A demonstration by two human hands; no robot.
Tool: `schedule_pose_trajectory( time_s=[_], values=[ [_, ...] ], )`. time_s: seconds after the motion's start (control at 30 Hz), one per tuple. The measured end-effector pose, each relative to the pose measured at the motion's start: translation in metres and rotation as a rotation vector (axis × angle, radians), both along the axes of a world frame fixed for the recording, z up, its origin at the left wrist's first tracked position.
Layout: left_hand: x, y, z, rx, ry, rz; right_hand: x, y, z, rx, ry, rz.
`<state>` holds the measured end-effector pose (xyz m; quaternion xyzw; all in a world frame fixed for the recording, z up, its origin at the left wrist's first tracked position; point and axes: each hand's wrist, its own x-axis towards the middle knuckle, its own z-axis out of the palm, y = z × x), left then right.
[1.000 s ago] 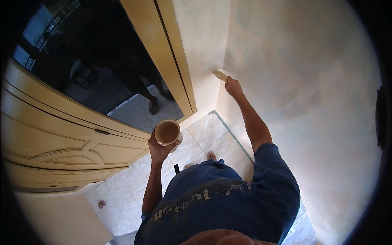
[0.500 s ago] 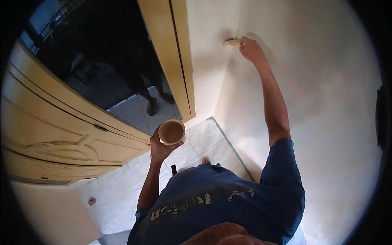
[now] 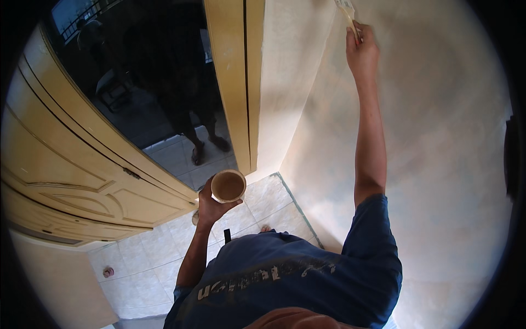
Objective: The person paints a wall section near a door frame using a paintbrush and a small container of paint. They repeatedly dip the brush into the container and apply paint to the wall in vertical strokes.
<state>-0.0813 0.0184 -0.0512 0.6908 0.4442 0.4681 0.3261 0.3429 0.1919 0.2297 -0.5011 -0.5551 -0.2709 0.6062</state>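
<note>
My left hand (image 3: pixel 210 210) is wrapped round a round tub (image 3: pixel 228 186) held at waist height. Its pale rim faces up and a brownish liquid shows inside. High on the pale wall (image 3: pixel 433 137), my outstretched right hand (image 3: pixel 363 54) grips a paintbrush (image 3: pixel 349 15) by its handle. The brush points upward beside the inner corner where two walls meet, and its bristle end is partly cut off by the picture's edge. Whether the bristles touch the wall, I cannot tell.
To the left stands a yellowish wooden wardrobe (image 3: pixel 104 186) with carved panels and a dark mirror (image 3: pixel 170 71) that reflects legs. Pale tiles (image 3: pixel 150 263) cover the floor, and a small pinkish object (image 3: pixel 108 271) lies on them. A dark object (image 3: pixel 509 159) shows at the right rim.
My right hand has moved up the wall corner with the paintbrush, which has turned from lying sideways to pointing upward. The tub stays in my left hand, slightly lower in the view.
</note>
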Motion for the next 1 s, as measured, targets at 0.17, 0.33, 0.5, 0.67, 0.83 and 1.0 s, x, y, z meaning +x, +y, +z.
schedule_pose_trajectory(
  time_s=[0.17, 0.33, 0.5, 0.67, 0.83, 1.0],
  values=[
    [-0.006, -0.005, 0.006, -0.028, -0.02, 0.018, -0.005, 0.044, -0.054, -0.075, -0.036, -0.029],
    [-0.018, -0.025, 0.003, -0.059, -0.083, 0.13, -0.03, 0.048, -0.215, -0.243, 0.009, 0.135],
    [-0.023, -0.025, 0.01, -0.036, 0.003, 0.153, -0.003, 0.013, -0.395, -0.551, 0.043, 0.15],
    [-0.032, -0.032, 0.008, 0.02, 0.096, 0.294, -0.014, -0.01, -0.448, -1.082, 0.078, 0.189],
    [-0.048, -0.042, -0.005, -0.002, 0.104, 0.388, 0.001, 0.023, -0.45, -1.161, -0.026, 0.21],
    [-0.075, -0.063, -0.004, -0.061, 0.01, 0.479, 0.001, 0.056, -0.367, -1.157, -0.148, 0.197]
  ],
)
